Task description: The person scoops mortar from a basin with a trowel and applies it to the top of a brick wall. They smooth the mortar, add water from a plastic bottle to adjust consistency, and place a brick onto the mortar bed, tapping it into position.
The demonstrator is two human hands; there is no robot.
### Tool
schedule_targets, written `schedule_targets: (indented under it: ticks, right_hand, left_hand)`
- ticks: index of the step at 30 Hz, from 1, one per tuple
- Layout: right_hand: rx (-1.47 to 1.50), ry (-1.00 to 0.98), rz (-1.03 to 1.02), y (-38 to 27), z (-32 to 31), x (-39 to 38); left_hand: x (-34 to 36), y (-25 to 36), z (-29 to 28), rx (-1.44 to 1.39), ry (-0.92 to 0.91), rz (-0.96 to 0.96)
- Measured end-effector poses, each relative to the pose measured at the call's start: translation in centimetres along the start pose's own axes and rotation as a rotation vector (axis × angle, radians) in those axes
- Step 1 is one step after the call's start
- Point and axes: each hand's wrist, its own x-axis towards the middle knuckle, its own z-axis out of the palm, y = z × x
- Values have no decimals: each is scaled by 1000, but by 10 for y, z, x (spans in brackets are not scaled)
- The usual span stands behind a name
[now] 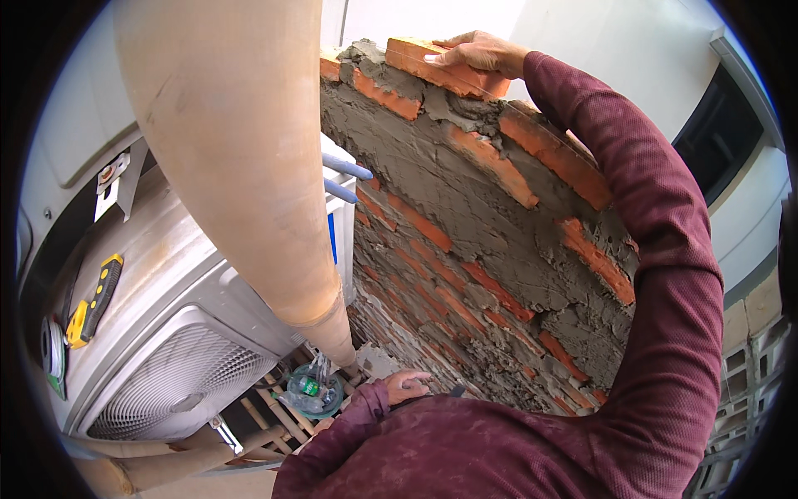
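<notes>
At the top of the wall my right hand (pixel 480 51) grips an orange brick (pixel 432 68), thumb on the near face and fingers over the top. The brick lies on wet grey mortar (pixel 465 108) along the top course. A thin string line runs past it. Low and close to my body, my left hand (pixel 406 387) has its fingers curled. A small dark tip (pixel 457 390) shows just beyond it; whether the hand holds it is hidden. Beside my right forearm, another brick (pixel 555 158) sits in the top course.
A thick bamboo pole (pixel 241 150) stands upright at my left. Behind it is an air-conditioner unit (pixel 183 366), with a yellow-black utility knife (pixel 95 301) and a tape measure (pixel 54 358) on top. Blue-grey rods (pixel 345 166) jut toward the wall. Below, a basin (pixel 320 403) holds plastic bottles.
</notes>
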Motion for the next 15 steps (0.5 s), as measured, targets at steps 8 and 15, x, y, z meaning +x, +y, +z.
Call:
schedule_targets:
  ticks: [8,15]
  right_hand:
    - [-8,29,-27,-3,5,10]
    - [-41,35,-54,-4,9,18]
  left_hand:
    - [9,-17,-6,-2,7,-32]
    - [21,-22,-8,30,-63,-76]
